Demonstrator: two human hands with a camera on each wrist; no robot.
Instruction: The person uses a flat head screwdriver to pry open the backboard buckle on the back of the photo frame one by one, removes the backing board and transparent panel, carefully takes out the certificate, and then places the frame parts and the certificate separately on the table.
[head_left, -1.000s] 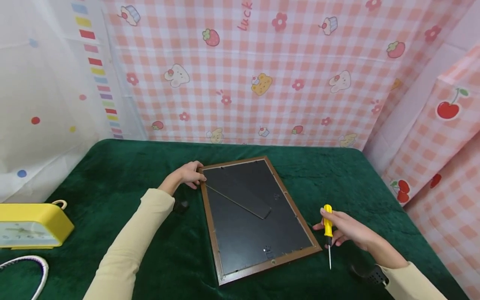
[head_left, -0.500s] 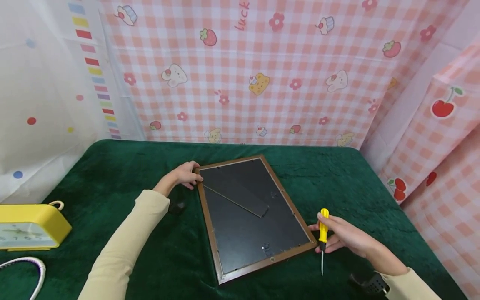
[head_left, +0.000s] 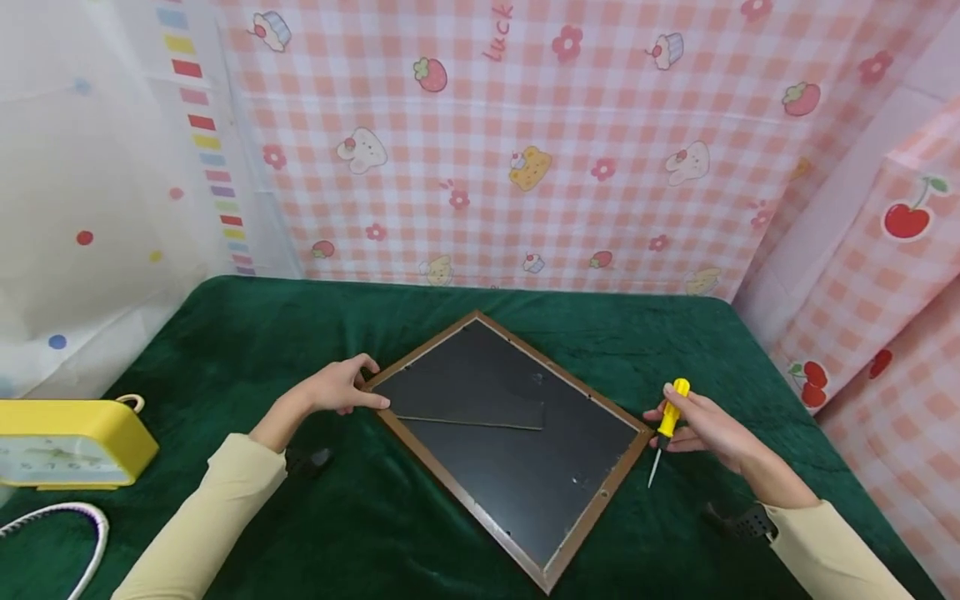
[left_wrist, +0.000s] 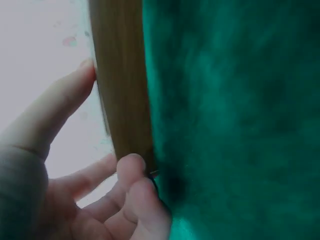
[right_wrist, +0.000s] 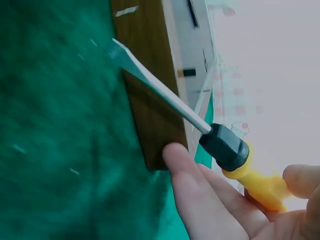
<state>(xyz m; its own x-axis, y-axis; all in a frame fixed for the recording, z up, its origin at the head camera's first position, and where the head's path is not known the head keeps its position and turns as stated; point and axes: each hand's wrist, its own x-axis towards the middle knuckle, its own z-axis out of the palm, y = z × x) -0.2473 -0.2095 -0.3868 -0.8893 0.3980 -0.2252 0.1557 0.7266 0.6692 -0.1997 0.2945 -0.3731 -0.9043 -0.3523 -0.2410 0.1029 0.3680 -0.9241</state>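
A brown wooden picture frame lies with its black back up, turned like a diamond on the green cloth. Its support leg is folded flat against the backing. At the left corner my left hand grips the frame, thumb at the upper edge and fingers curled by the outer side. My right hand holds a screwdriver with a yellow handle, black collar and flat metal tip. In the right wrist view, a fingertip of that hand touches the frame's right corner while the screwdriver's shaft crosses over the wood.
A yellow alarm clock stands at the left, with a white loop-shaped thing in front of it. Pink checked curtains hang behind and to the right of the green cloth.
The frame has turned counterclockwise: its left corner came nearer with my left hand, its right corner went away from me. My right hand came to that corner, still holding the screwdriver.
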